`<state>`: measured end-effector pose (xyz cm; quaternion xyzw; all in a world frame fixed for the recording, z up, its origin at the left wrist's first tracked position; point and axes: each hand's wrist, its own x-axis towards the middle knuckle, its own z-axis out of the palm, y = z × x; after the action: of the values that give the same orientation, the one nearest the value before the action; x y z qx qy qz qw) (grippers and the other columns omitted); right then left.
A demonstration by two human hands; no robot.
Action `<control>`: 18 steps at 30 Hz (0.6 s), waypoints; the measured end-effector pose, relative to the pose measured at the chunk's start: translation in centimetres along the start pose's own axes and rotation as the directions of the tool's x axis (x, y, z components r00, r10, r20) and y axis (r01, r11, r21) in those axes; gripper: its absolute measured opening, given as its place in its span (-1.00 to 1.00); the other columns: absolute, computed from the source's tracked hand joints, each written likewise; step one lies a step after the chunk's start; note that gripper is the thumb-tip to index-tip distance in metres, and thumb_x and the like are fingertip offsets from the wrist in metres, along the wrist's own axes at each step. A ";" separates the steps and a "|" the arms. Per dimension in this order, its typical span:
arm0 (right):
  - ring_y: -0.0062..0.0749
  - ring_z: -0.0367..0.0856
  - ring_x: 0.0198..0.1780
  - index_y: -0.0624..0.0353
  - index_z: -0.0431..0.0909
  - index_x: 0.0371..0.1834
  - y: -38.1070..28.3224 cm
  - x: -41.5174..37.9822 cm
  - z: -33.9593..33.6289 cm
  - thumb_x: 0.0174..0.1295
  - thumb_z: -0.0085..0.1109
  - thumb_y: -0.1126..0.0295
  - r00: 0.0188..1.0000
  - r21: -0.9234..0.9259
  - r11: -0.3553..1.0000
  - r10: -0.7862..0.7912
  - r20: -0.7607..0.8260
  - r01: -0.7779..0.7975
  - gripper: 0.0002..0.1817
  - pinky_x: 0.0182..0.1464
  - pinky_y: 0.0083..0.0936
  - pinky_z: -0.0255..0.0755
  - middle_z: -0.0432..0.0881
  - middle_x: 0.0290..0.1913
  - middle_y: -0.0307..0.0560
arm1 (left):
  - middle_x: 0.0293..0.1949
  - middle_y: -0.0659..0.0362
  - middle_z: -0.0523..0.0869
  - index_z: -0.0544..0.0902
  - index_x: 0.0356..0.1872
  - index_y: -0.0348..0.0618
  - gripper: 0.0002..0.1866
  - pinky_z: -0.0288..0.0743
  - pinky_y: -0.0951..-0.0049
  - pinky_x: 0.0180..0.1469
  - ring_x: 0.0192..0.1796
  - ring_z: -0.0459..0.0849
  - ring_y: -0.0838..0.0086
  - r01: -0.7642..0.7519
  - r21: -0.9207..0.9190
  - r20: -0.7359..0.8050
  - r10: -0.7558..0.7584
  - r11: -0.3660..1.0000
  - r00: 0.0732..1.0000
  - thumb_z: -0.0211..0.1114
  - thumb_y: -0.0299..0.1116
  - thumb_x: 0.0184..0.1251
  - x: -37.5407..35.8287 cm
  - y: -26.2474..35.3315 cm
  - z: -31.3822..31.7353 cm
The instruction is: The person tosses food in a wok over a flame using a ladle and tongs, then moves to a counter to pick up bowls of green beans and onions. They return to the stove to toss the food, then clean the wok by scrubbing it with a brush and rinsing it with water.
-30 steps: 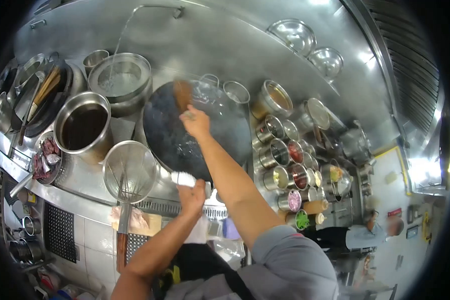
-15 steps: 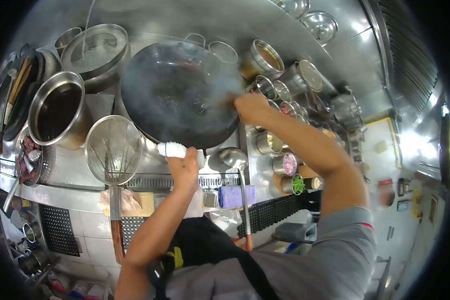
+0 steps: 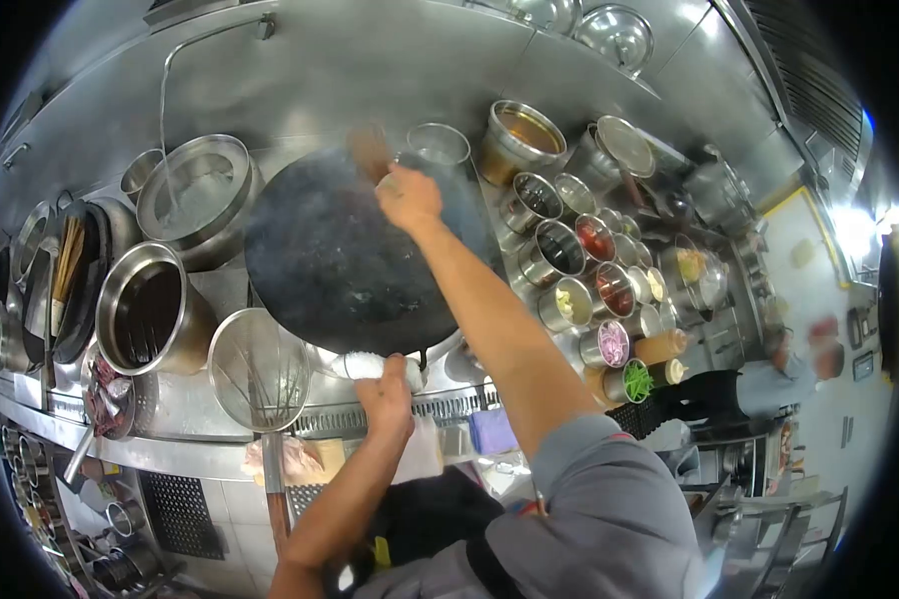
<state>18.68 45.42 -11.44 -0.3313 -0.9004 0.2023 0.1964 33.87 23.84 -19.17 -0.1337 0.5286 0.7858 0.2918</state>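
A large dark wok (image 3: 340, 265) with thin smoke over it stands on the stove. My left hand (image 3: 386, 397) is closed on a folded white cloth (image 3: 365, 366) at the near rim, beside the wok's small black handle (image 3: 424, 356). My right hand (image 3: 410, 198) reaches over the far side of the wok. Its fingers are wrapped round a brown, brush-like tool (image 3: 371, 152), blurred by motion, near the far rim. The tool's exact kind is hard to make out.
A strainer (image 3: 260, 364) and a deep pot of dark liquid (image 3: 145, 319) stand to the left, near a water-filled basin (image 3: 195, 195) under a thin tap (image 3: 164, 110). Several ingredient cups, one with chopped greens (image 3: 637, 381), crowd the right. Another person (image 3: 769, 384) stands farther right.
My right hand has swung with the brown tool from the wok's right side to its far rim. The camera view has shifted, and the smoke looks thinner. My left hand keeps its grip.
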 end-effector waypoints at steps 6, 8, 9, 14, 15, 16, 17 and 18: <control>0.06 0.61 0.11 -0.01 0.60 0.12 -2.9 0.2 3.7 0.16 0.10 0.18 0.972 -0.003 0.992 -0.121 0.202 0.124 -0.56 0.17 -0.15 0.48 0.66 0.05 0.12 | -0.38 0.11 0.61 0.40 -0.18 -0.27 -0.70 0.36 0.45 -0.56 -0.42 0.59 0.47 0.083 0.020 -0.052 -0.082 0.996 0.995 0.31 -0.37 0.20 -0.7 0.3 1.0; 0.08 0.60 0.12 -0.03 0.62 0.08 -4.4 -0.8 0.5 0.11 0.18 0.20 0.981 0.152 0.988 -0.062 0.187 0.033 -0.58 0.17 -0.16 0.48 0.65 0.04 0.15 | -0.34 0.14 0.62 0.46 -0.16 -0.24 -0.75 0.39 0.44 -0.54 -0.39 0.62 0.47 0.057 -0.019 0.030 -0.056 0.998 0.998 0.29 -0.39 0.21 0.0 -0.4 0.4; 0.08 0.60 0.11 -0.01 0.62 0.09 -4.5 -0.5 0.8 0.10 0.20 0.19 0.983 0.138 0.990 -0.061 0.174 0.037 -0.56 0.16 -0.15 0.49 0.66 0.03 0.15 | -0.34 0.14 0.63 0.48 -0.16 -0.24 -0.76 0.39 0.44 -0.54 -0.39 0.62 0.47 0.036 -0.039 0.057 -0.034 0.999 0.998 0.29 -0.39 0.21 0.2 -0.4 0.3; 0.12 0.62 0.05 0.07 0.61 0.13 -3.1 -0.5 4.3 0.05 0.28 0.15 0.988 0.058 0.998 -0.030 0.150 0.022 -0.47 0.11 -0.12 0.50 0.68 -0.01 0.15 | -0.37 0.17 0.64 0.56 -0.21 -0.23 -0.82 0.39 0.45 -0.57 -0.45 0.62 0.48 -0.021 -0.095 0.103 0.031 0.995 0.994 0.28 -0.39 0.23 0.4 -0.9 -0.1; 0.12 0.64 0.01 0.11 0.60 0.15 -3.0 -2.7 5.6 0.05 0.28 0.14 0.966 0.143 0.974 -0.200 0.167 0.177 -0.44 0.07 -0.12 0.51 0.69 -0.05 0.15 | -0.38 0.17 0.64 0.56 -0.22 -0.24 -0.83 0.40 0.45 -0.57 -0.46 0.62 0.48 -0.022 -0.071 0.090 0.028 0.997 0.996 0.27 -0.39 0.23 0.5 -0.8 -0.1; 0.13 0.65 -0.04 0.14 0.58 0.17 -2.8 -5.9 6.8 0.05 0.28 0.13 0.918 0.231 0.920 -0.359 0.168 0.317 -0.42 0.03 -0.12 0.52 0.69 -0.08 0.16 | -0.39 0.18 0.64 0.57 -0.24 -0.24 -0.84 0.41 0.44 -0.57 -0.47 0.62 0.49 -0.020 -0.041 0.077 0.023 0.999 0.997 0.26 -0.39 0.24 0.7 -0.7 -0.2; 0.12 0.66 -0.06 0.14 0.58 0.17 -2.0 -8.5 6.3 0.04 0.29 0.13 0.878 0.277 0.890 -0.425 0.220 0.362 -0.41 0.02 -0.14 0.52 0.69 -0.10 0.18 | -0.37 0.17 0.65 0.58 -0.26 -0.25 -0.87 0.45 0.43 -0.55 -0.46 0.63 0.48 0.009 0.000 0.102 -0.009 1.000 0.995 0.24 -0.41 0.25 0.8 -0.6 -0.4; 0.11 0.67 -0.09 0.14 0.58 0.17 -0.9 -10.5 4.9 0.03 0.30 0.14 0.829 0.325 0.857 -0.489 0.271 0.400 -0.41 0.01 -0.17 0.53 0.69 -0.11 0.19 | -0.33 0.15 0.65 0.58 -0.27 -0.27 -0.87 0.49 0.43 -0.51 -0.43 0.64 0.47 -0.035 -0.102 0.117 0.047 0.994 0.992 0.23 -0.41 0.26 1.3 -1.5 -0.5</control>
<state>23.22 36.53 -17.48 -0.0423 -0.9394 0.3188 0.1190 33.67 24.21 -21.21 -0.0903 0.4730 0.8236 0.2996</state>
